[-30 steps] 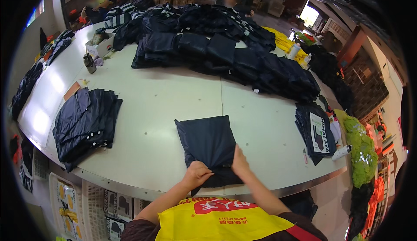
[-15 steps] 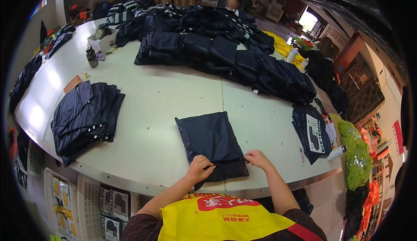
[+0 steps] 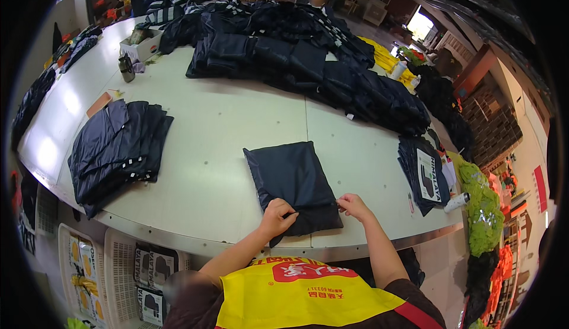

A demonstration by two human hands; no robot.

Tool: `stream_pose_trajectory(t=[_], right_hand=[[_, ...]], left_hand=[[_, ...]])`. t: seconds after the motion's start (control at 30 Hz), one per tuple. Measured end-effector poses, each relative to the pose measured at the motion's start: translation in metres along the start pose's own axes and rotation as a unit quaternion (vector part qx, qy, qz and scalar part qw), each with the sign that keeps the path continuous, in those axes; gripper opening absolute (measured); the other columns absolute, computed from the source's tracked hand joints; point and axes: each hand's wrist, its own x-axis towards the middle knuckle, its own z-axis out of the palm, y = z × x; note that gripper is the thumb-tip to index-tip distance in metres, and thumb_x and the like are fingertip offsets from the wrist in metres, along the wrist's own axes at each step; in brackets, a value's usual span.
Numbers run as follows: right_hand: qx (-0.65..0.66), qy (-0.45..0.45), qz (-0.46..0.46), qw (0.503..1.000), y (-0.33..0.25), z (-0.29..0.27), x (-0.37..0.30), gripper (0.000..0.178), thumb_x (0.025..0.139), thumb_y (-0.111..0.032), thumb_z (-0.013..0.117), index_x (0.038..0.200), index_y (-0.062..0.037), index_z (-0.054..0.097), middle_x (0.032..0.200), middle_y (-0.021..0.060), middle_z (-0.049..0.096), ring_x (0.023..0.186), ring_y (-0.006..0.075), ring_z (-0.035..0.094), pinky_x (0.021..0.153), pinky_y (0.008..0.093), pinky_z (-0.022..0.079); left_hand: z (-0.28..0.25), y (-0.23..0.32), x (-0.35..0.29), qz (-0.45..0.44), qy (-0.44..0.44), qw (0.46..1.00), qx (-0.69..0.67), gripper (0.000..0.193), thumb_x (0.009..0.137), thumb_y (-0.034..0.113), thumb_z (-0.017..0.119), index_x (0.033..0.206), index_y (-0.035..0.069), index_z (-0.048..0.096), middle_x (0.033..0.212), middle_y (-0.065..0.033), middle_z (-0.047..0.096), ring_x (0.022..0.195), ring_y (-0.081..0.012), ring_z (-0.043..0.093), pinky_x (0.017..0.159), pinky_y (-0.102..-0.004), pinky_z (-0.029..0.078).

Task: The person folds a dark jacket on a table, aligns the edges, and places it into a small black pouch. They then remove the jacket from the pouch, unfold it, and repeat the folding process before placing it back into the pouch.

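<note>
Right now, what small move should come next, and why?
Perhaps gently straighten the crease across the dark folded garment: it runs between the left hand, on the near part, and the right hand, at the right edge.

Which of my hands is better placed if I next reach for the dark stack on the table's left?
Probably your left hand: it is nearer the dark stack, though it holds the dark folded bundle. Your right hand, at the bundle's right edge, would likely reach across.

Folded garment (image 3: 289, 172) on table (image 3: 210, 130); garment stack (image 3: 118, 151) left, second stack (image 3: 423, 175) right, garment row (image 3: 302, 68) behind.
</note>
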Motion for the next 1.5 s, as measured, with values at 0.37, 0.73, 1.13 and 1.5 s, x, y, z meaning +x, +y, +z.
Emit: stream_pose_trajectory(t=[0.37,0.73,1.13,1.5], right_hand=[[0.297,0.003,0.037,0.954,0.065,0.006,0.019,0.017,0.09,-0.023,0.058,0.078,-0.0107,0.056,0.062,-0.0019,0.057,0.049,0.0079,0.053,0.044,0.02,0.044],[0.108,0.03,0.05,0.992,0.015,0.009,-0.003,0.024,0.086,-0.031,0.061,0.09,-0.0073,0.062,0.079,-0.001,0.06,0.07,0.0094,0.057,0.063,0.0242,0.049],[-0.021,0.041,-0.061,0.997,0.024,0.009,0.004,0.024,0.085,-0.024,0.057,0.081,-0.0014,0.062,0.067,0.0013,0.057,0.058,0.0115,0.054,0.055,0.0253,0.047],[0.261,-0.046,-0.027,0.964,0.055,0.005,0.019,0.018,0.091,-0.023,0.056,0.091,-0.0065,0.062,0.07,-0.0027,0.054,0.063,0.0058,0.051,0.055,0.0189,0.043]], left_hand=[[0.008,-0.014,-0.006,-0.029,-0.026,0.999,-0.033,0.016,0.065,0.005,0.072,0.063,0.006,0.056,0.069,-0.0101,0.054,0.069,-0.0292,0.053,0.063,-0.0369,0.041],[0.004,0.011,0.01,0.031,-0.102,0.991,0.085,0.014,0.068,0.012,0.072,0.076,0.006,0.062,0.082,-0.0085,0.06,0.081,-0.0265,0.056,0.074,-0.0363,0.042],[0.093,0.035,0.045,0.215,-0.343,0.875,0.265,0.01,0.076,0.015,0.062,0.076,0.007,0.056,0.094,-0.0053,0.058,0.083,-0.0207,0.053,0.067,-0.0329,0.043],[0.098,0.042,0.035,0.091,-0.337,0.878,0.329,0.02,0.079,0.017,0.058,0.097,0.007,0.06,0.069,-0.0037,0.061,0.077,-0.0222,0.055,0.064,-0.0354,0.043]])
